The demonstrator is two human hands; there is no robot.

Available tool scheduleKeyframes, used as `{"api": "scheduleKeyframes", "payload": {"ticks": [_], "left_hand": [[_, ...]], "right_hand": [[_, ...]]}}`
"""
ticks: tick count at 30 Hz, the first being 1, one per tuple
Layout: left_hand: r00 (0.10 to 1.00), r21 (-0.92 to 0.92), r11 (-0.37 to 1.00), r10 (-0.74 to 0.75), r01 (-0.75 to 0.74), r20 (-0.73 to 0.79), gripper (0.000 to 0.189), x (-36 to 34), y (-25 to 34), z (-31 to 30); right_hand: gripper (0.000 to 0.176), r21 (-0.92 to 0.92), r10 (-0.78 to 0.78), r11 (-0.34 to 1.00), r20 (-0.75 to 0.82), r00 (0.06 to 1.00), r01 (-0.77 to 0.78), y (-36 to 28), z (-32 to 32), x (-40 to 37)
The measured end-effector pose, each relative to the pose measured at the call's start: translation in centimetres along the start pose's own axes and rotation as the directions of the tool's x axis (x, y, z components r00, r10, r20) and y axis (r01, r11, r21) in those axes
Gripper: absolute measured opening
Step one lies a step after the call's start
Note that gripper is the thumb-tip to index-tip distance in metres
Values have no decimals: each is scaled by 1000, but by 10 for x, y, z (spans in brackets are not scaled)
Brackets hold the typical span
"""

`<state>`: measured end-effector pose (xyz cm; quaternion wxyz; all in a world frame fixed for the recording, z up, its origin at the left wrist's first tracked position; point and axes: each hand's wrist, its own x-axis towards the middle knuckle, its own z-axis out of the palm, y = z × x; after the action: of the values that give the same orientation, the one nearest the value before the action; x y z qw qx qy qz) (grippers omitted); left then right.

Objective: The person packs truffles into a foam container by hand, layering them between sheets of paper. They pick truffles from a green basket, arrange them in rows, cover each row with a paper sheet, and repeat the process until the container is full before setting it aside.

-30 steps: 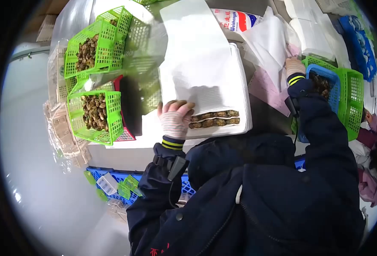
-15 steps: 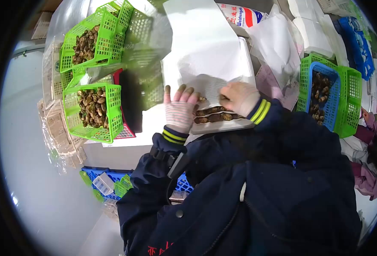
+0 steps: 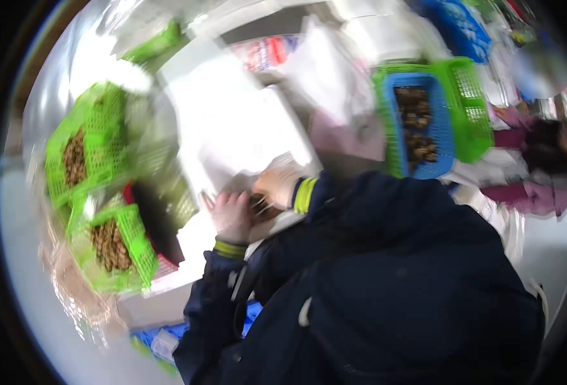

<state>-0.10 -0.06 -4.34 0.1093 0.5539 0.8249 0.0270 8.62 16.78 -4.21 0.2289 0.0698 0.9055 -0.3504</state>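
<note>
Unevenly lumpy brown pieces (image 3: pixel 262 208), white sheet (image 3: pixel 216 112)

Brown pieces (image 3: pixel 417 120) rough; baskets (image 3: pixel 444 128) plastic; jacket (image 3: pixel 418 269) matt cloth.

The tray (image 3: pixel 306 144) lies on the table (image 3: pixel 341 162), left hand (image 3: pixel 231 217) and right hand (image 3: pixel 278 186) at its near end. Leftward, a near basket (image 3: pixel 141 249) and far basket (image 3: pixel 105 151) hold lumps (image 3: pixel 110 247); rightward, a small basket (image 3: pixel 445 136) of lumps sits in or on a larger basket (image 3: pixel 468 99) (which, I cannot tell). Behind the tray, a packet (image 3: pixel 265 52).
</note>
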Motion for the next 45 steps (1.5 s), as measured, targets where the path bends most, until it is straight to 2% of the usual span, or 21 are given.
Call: {"api": "scheduleKeyframes", "payload": {"ticks": [2,6,7,8,9,10,11,12,13,14,16,17,19,23,28,32,34,36,39,41,45], "left_hand": [[999,51,999,14,-12,-34,31,-7,7,-12],[995,121,992,10,-22,97,40,-11,9,-11],[987,142,990,-12,-11,161,44,-9,12,-16],[987,150,989,-4,-21,162,44,-8,12,-16],[993,162,987,-4,-16,122,45,-9,11,-16],[997,174,985,-5,-10,82,46,-10,12,-17],[1000,159,987,-2,-2,24,43,-10,15,-20],[1000,162,987,3,-6,20,43,-7,22,-26],[998,103,994,44,-40,-35,39,-5,33,-34],[993,43,996,78,-74,-89,35,-5,45,-38],[956,-99,965,221,-243,-191,29,5,76,-42],[946,-233,921,277,-311,-169,29,7,91,-42],[913,-382,834,399,-398,-80,27,15,124,-46],[848,-481,759,527,-439,57,28,26,167,-48],[889,-451,822,441,-347,121,31,34,168,-56],[908,-458,834,401,-307,121,33,34,170,-48],[897,-464,820,428,-335,110,33,36,177,-48],[881,-471,804,460,-362,108,33,35,181,-52],[876,-475,797,472,-373,103,32,38,182,-55],[895,-474,812,434,-340,101,31,36,181,-55],[890,-482,800,448,-357,83,31,36,185,-51]], "right_hand": [[15,-61,-1,998,-37,999,-2,-4,3,-4],[18,57,60,997,-82,995,-55,-7,-27,-31],[21,124,-28,990,-240,970,60,10,-27,-37],[27,199,53,980,-276,960,3,18,-61,-64],[23,153,155,984,-443,883,-96,43,-70,-87],[27,-41,-64,998,-743,666,50,92,-64,-106],[29,220,314,948,-761,568,-229,121,-83,-133],[31,211,493,856,-607,624,-471,158,-106,-170],[30,399,543,819,-771,332,-411,185,-107,-201],[28,555,736,643,-638,226,-528,234,-101,-227],[30,514,782,552,-593,194,-657,262,-107,-266],[30,514,782,555,-591,199,-654,270,-107,-267],[37,339,856,491,-361,371,-803,268,-113,-264],[43,287,953,264,-227,202,-921,273,-109,-228],[42,341,929,363,-211,305,-867,270,-120,-244],[45,209,932,328,-231,280,-921,259,-116,-244],[39,336,836,535,-346,427,-775,257,-121,-237],[42,38,726,615,-416,547,-788,263,-117,-222],[41,-32,788,558,-293,542,-829,276,-115,-207],[34,-84,704,609,-400,586,-789,282,-107,-211],[25,-171,654,630,-409,637,-757,284,-96,-217]]}}
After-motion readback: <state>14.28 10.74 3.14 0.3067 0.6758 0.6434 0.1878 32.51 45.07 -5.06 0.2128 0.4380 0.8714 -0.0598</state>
